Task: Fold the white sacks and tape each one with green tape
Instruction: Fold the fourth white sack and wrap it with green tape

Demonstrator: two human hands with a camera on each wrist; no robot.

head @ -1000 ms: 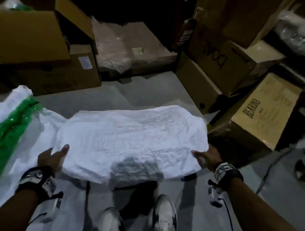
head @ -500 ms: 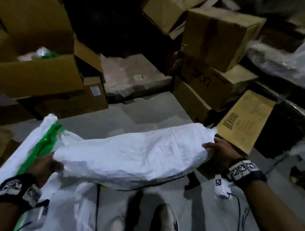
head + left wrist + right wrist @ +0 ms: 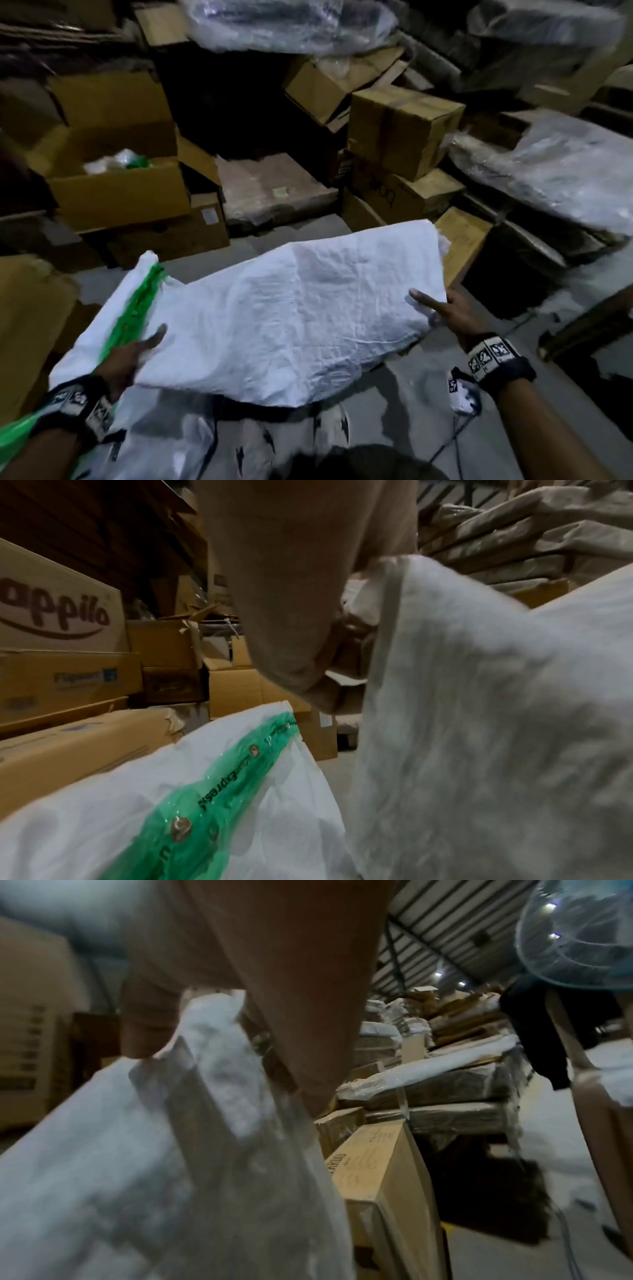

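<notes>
Crinkly white woven sack [image 3: 291, 308] held up between both hands, left hand [image 3: 125, 356] and right hand [image 3: 452, 313] each pinching an end, green-taped white sack [image 3: 137, 301] just beyond the left.

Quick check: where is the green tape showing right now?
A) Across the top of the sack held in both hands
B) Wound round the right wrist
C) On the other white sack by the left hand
C: the green tape runs along the second white sack beside the left hand; the held folded sack shows none.
</notes>
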